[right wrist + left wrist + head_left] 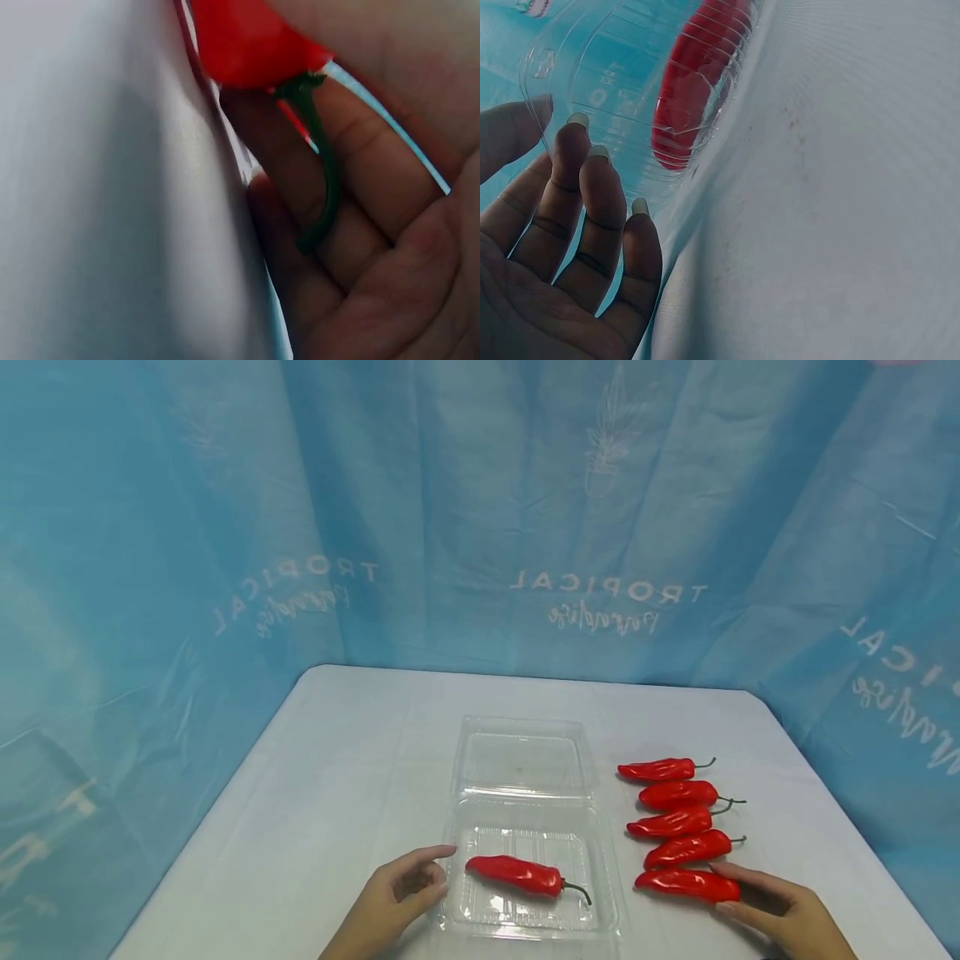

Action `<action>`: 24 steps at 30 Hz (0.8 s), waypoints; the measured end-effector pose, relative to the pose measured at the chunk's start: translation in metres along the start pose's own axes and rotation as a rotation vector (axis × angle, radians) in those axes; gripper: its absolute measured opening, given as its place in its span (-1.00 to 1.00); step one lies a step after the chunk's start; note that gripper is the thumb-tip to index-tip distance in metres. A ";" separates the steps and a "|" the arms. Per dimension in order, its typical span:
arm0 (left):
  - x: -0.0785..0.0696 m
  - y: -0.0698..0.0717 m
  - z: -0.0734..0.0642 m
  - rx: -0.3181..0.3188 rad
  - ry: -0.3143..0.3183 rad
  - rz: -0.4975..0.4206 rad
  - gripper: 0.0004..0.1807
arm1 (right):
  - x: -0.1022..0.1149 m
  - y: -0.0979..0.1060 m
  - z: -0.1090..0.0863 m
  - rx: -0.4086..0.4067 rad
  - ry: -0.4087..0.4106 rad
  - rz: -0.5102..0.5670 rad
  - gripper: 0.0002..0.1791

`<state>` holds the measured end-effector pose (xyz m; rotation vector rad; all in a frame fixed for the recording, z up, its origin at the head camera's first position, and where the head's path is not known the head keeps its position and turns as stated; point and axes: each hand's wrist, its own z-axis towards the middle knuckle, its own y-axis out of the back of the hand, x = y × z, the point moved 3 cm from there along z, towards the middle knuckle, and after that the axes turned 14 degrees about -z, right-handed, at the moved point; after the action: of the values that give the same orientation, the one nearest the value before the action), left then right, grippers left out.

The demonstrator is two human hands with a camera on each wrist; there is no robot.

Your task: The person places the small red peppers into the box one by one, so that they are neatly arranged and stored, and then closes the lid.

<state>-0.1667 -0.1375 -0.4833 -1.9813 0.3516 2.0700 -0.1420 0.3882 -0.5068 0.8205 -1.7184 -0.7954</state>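
Observation:
A red pepper (517,875) with a green stem lies in the bottom half of a clear plastic clamshell container (613,906). At the container's left rim is my left hand (397,889). Its thumb and fingertips (598,154) stand around the plastic edge in the left wrist view. My right hand (787,906) grips the stem end of the nearest red pepper (678,883) in the row at the right, thumb on one side and fingers on the other. In the right wrist view this pepper's curved green stem (324,165) hangs into the palm.
Behind the gripped pepper lie several more red peppers, the farthest pepper (660,769) apart from the others. The container's lid (520,722) is folded back flat on the white table (360,760). Blue curtains (480,510) surround the table's back and sides.

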 end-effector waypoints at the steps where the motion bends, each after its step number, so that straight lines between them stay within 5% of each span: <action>1: 0.000 0.000 0.000 0.004 -0.005 0.001 -0.56 | 0.000 0.000 -0.001 -0.005 -0.002 0.011 -0.04; 13: -0.003 0.001 0.000 0.037 -0.061 -0.007 -0.56 | 0.025 0.013 -0.013 -0.113 -0.027 0.123 -0.08; 17: -0.004 0.001 -0.001 0.031 -0.058 -0.005 -0.56 | 0.053 0.018 -0.016 -0.191 -0.003 0.168 -0.13; 24: -0.004 -0.001 -0.001 0.060 -0.119 -0.018 -0.56 | 0.116 0.008 -0.018 -0.257 0.159 0.252 -0.33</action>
<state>-0.1649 -0.1375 -0.4790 -1.8111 0.3657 2.1290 -0.1539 0.2946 -0.4373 0.4682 -1.5045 -0.7384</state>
